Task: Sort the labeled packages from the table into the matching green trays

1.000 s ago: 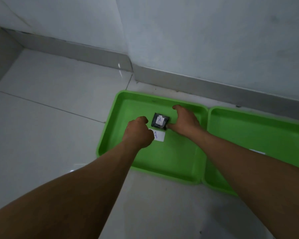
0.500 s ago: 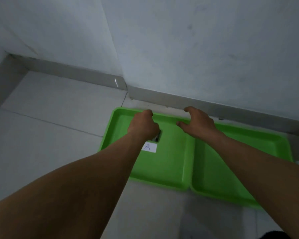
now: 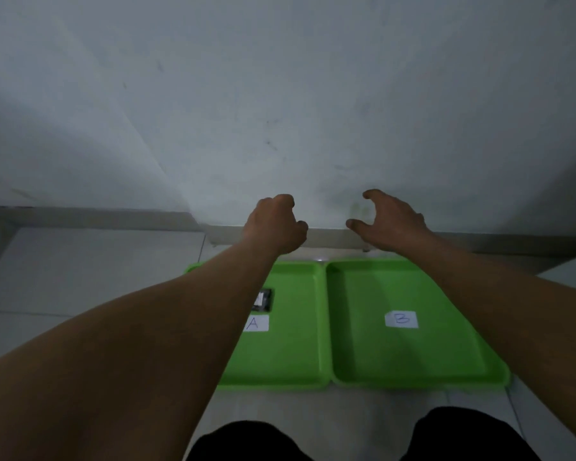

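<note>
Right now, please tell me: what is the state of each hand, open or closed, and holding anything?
Left hand: loosely curled, nothing visible in it.
Right hand: open, fingers spread and curved, holding nothing.

Bare indoor corner: white tiled floor (image 3: 90, 271), plain grey wall (image 3: 280, 94), skirting (image 3: 113, 219).

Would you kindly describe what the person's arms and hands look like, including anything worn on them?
Both forearms are bare, with no sleeves in view. The left hand and right hand carry no gloves, rings, watch or wristbands that can be seen. No markings show on either arm.
</note>
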